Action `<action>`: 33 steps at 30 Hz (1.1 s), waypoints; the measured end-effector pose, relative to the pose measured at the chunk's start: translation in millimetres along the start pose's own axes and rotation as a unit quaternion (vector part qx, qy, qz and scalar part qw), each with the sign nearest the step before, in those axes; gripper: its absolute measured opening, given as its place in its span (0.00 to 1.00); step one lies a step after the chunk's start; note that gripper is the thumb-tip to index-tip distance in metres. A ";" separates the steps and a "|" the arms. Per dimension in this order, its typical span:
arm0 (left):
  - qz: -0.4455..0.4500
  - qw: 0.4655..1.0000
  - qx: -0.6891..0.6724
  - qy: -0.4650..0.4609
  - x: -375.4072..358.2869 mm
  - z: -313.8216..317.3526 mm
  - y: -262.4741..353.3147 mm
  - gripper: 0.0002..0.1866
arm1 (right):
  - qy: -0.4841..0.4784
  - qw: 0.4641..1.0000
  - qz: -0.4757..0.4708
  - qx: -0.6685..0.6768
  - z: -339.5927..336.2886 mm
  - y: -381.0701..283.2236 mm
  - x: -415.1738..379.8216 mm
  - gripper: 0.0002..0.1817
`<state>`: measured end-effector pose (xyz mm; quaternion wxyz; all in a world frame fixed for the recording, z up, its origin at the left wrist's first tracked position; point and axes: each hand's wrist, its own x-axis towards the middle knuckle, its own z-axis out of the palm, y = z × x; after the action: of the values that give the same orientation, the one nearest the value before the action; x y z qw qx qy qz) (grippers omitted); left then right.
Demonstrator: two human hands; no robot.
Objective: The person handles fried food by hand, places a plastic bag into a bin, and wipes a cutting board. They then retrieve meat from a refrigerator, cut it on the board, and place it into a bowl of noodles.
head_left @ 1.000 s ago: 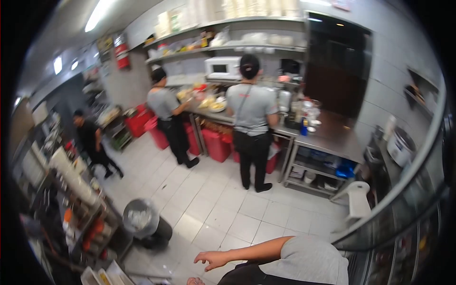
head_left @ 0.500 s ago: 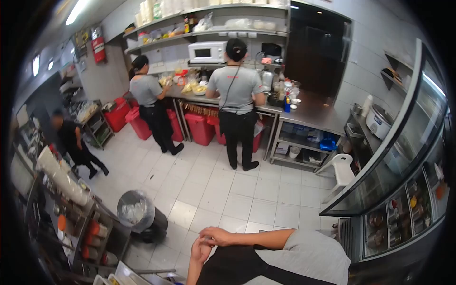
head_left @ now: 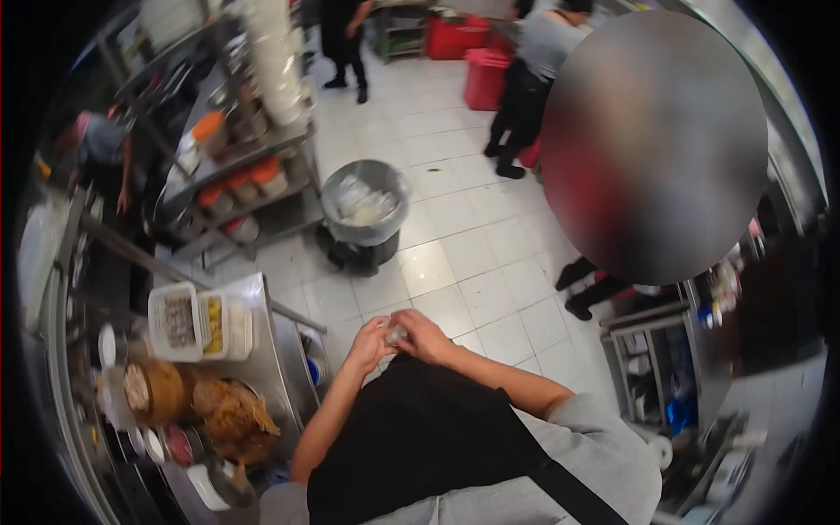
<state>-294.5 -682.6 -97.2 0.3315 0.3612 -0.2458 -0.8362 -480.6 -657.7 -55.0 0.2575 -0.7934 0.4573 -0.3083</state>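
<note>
My left hand (head_left: 373,345) and my right hand (head_left: 422,338) meet in front of my black apron (head_left: 411,429). Their fingers are bent and pressed together around a small, pale, see-through thing (head_left: 396,334), too small to name. To the left of my hands stands a steel counter (head_left: 278,350). On it are a white container (head_left: 164,347) of brownish pieces, another tub with yellow pieces (head_left: 213,325), a round wooden block (head_left: 157,394) and a heap of browned food (head_left: 236,420).
Ahead stands a bin (head_left: 366,229) with a clear liner. Orange-lidded containers (head_left: 241,185) fill a shelf at the left. People stand at the far left (head_left: 103,144), the top (head_left: 346,35) and the upper right (head_left: 529,79); a blurred oval hides much of the right.
My view has swung left and down, bringing the steel counter and its food into sight. Both hands stay together, and more of my forearms and apron shows.
</note>
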 end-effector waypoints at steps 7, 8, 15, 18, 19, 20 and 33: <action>0.040 0.985 0.020 0.168 23.7 -9.6 39.0 0.21 | -0.064 0.952 0.225 0.197 16.2 169.9 116.3 0.14; 0.044 0.975 0.016 0.217 28.2 -32.3 25.4 0.19 | -0.074 0.902 0.323 0.276 15.2 198.8 134.6 0.14; -0.057 0.677 0.570 0.461 -70.0 -127.1 -172.8 0.11 | -0.009 0.794 0.443 0.416 -23.4 296.8 325.8 0.35; -0.248 0.630 0.701 0.225 -108.1 -129.8 -236.9 0.19 | 0.010 0.816 0.428 0.389 10.9 340.2 362.4 0.36; -0.237 0.649 0.681 0.244 -123.3 -118.6 -254.6 0.20 | 0.043 0.925 0.335 0.176 35.2 370.7 365.0 0.34; -0.225 0.667 0.660 0.263 -138.2 -88.5 -250.6 0.21 | 0.064 0.975 0.208 -0.042 64.8 399.7 361.7 0.33; 0.006 0.773 0.184 0.607 -95.3 20.5 -225.1 0.21 | -0.683 0.697 0.156 0.154 132.7 91.3 133.6 0.18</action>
<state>-345.6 -460.9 -188.9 0.3437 0.8462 -0.1453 -0.3803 -383.9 -800.1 -174.1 0.6619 -0.6524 0.2188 0.2972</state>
